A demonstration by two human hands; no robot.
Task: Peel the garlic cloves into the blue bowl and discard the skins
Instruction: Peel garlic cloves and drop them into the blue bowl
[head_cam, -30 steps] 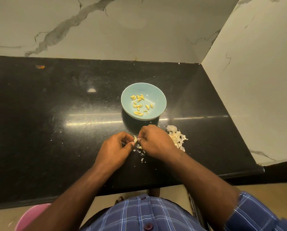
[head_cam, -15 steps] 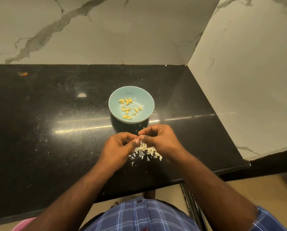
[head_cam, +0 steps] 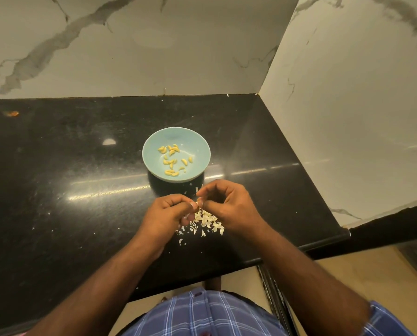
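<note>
There is one view only, from a wide-angle camera on my head, so no second view shares anything with it. It looks forward and steeply down over my shirt front (head_cam: 202, 314) onto the black counter (head_cam: 69, 170), close enough that my forearms fill the lower frame. It faces the corner where two marble walls (head_cam: 154, 49) meet, and straight edges bow toward the margins.
</note>
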